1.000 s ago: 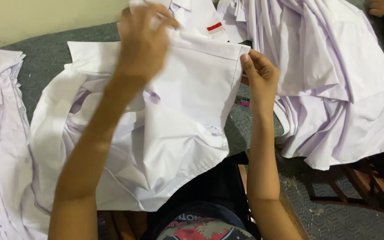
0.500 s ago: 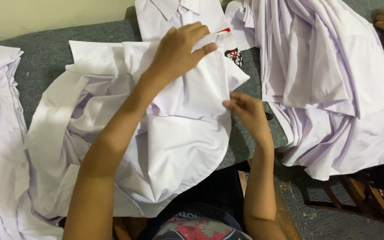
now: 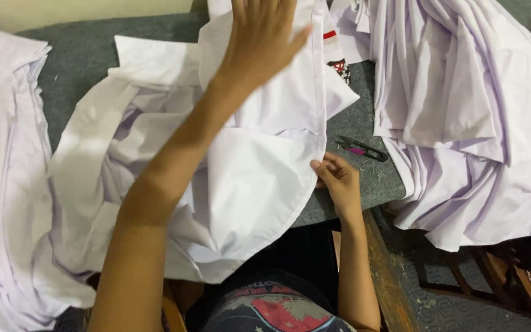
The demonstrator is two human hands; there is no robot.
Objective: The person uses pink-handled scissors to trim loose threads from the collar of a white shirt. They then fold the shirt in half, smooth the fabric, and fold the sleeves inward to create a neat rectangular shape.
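Right hand (image 3: 338, 181): fingers (image 3: 322, 167) curled narrow, pinching the long front edge of the white shirt (image 3: 265, 184), low near the bench (image 3: 364, 172) rim. Left hand (image 3: 262, 43): fingers (image 3: 287, 43) spread wide and flat, palm down on the upper part of the same shirt, pressing it, gripping nothing.

Shirt lies open across the bench in front of the person, lower part hanging off toward the lap, collar end far side; small red and dark badges (image 3: 338, 61) just right of the left hand.

Progress, judged: shirt partly smoothed, front edge straight, left side and sleeve area crumpled, not folded. Looks early to mid.

Snips (image 3: 364, 149) with pink grip lie on bare bench, just right of the right hand, untouched. Stack (image 3: 7, 184) of white cloth far left, bigger heap (image 3: 462, 110) right, draping off the edge.
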